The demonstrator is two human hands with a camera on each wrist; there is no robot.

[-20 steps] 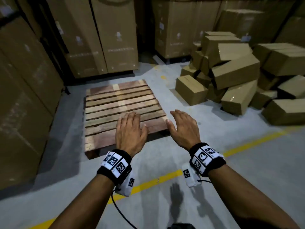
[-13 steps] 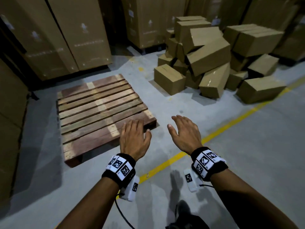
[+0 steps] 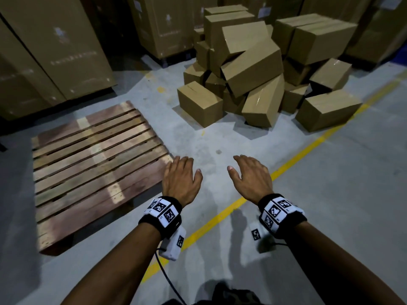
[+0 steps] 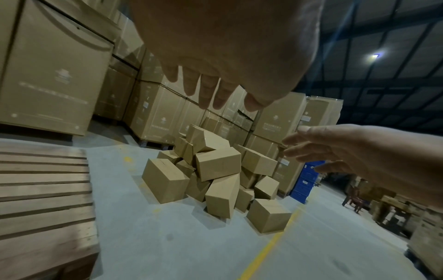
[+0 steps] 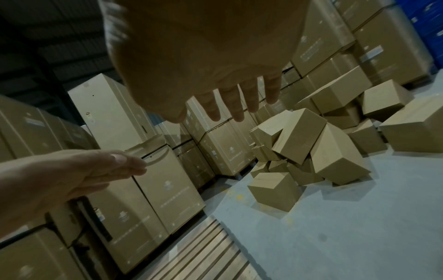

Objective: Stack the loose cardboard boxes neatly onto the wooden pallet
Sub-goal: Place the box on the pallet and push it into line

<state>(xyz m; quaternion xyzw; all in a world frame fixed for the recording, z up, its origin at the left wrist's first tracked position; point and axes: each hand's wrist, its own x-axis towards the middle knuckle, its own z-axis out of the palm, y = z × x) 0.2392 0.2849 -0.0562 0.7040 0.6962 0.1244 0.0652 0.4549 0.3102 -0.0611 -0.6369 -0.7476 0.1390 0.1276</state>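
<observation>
A bare wooden pallet (image 3: 94, 164) lies on the concrete floor at the left, also visible in the left wrist view as the pallet (image 4: 43, 189) and in the right wrist view as the pallet (image 5: 196, 255). A tumbled heap of loose cardboard boxes (image 3: 253, 69) sits ahead to the right; the nearest box (image 3: 199, 103) stands on the floor in front of it. The same heap shows as boxes (image 4: 215, 166) and boxes (image 5: 307, 144). My left hand (image 3: 181, 178) and right hand (image 3: 250, 177) hover palm down over the floor, fingers straight, holding nothing, well short of the boxes.
Tall stacks of large cartons (image 3: 57, 47) line the back and left walls. A yellow floor line (image 3: 220, 216) runs diagonally under my right arm. Blue crates (image 4: 305, 180) stand beyond the heap. Open concrete floor (image 3: 209, 148) lies between hands and boxes.
The view has swung right and forward: the pallet has slid to the left and the box heap has come nearer and more central. Both hands stay open and empty, now past the pallet's corner.
</observation>
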